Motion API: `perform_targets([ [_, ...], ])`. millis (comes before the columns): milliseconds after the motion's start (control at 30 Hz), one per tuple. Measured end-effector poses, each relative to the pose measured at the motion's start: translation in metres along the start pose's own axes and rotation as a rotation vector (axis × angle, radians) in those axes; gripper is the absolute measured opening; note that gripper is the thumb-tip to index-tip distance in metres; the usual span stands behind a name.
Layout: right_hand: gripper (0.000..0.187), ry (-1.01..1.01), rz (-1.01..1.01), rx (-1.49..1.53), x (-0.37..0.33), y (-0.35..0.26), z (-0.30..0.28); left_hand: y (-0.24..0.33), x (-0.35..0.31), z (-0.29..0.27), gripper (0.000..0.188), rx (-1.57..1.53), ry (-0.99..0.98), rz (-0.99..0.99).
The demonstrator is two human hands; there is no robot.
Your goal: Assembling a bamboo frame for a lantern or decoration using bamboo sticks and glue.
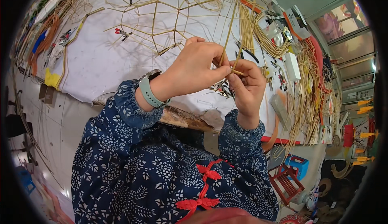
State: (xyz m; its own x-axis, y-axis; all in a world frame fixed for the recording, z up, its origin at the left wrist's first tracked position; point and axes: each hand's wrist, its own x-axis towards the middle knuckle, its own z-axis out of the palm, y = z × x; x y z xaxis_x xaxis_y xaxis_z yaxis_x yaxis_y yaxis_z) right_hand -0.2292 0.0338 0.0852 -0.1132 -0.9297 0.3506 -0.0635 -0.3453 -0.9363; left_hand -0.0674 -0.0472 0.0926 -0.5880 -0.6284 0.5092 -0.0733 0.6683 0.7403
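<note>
My left hand (198, 65), with a watch (149, 87) on its wrist, pinches thin bamboo strips (230, 29) between thumb and fingers. Close against it, my right hand (247, 87) grips the same strips where they cross, thumb and forefinger pressed together. The strips run upward from my hands toward the far edge of the table. Exactly how they are joined is hidden by my fingers. Beyond my left hand stands an open framework of bamboo strips (154, 17), tied into many-sided cells. Small clips with red tips (118, 31) hang on its left part.
A white-covered table (91, 58) lies under my hands, its front edge rough wood (186, 119). Black-handled pliers (249, 53) lie just past my right hand. Coiled strips (268, 38), a white block (292, 67) and loose strips (301, 110) crowd the right side. A blue stool (298, 165) stands below.
</note>
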Motion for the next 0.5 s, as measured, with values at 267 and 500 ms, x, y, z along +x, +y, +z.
perform_targets([
  [267,0.018,-0.037,0.120,-0.041,0.006,-0.012,-0.010,-0.007,0.007,0.003,0.016,-0.095,0.017,-0.032],
  [500,0.016,0.134,0.006,0.100,0.000,0.007,0.003,-0.004,0.012,0.011,0.012,-0.190,0.126,-0.032],
])
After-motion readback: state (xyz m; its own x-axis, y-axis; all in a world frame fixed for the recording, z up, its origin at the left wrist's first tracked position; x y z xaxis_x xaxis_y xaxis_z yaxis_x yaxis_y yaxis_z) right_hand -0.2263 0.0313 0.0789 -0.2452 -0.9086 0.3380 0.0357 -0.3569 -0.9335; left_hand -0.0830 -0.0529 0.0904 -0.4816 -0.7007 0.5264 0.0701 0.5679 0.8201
